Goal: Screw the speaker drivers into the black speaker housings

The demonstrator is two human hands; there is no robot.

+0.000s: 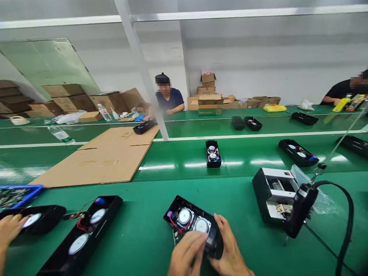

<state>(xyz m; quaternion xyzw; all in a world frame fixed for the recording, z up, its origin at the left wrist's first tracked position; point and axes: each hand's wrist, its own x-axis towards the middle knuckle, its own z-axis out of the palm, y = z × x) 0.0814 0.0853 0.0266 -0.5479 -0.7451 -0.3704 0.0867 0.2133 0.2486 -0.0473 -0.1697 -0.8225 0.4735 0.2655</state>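
A black speaker housing [213, 243] with two round white speaker drivers and red wires lies tilted in front of me, its open side up. My right hand [230, 251] is wrapped round its near right end. Over the lower driver, my left hand [186, 255] has its fingers bent together and slightly blurred; whatever they pinch is hidden. Part of a circuit board [176, 237] shows at the housing's left edge. On the left lies a longer open housing [99, 232] with two drivers, and beside it another person's hand touches a further black housing [47, 216].
A black electric screwdriver [300, 211] hangs at right before a white-and-black box-shaped device [266, 199]. Flat cardboard [115, 153] covers the bench at back left. A blue tray [31, 195] holds circuit boards. More housings, such as one upright housing [213, 163], lie beyond. Two people sit opposite.
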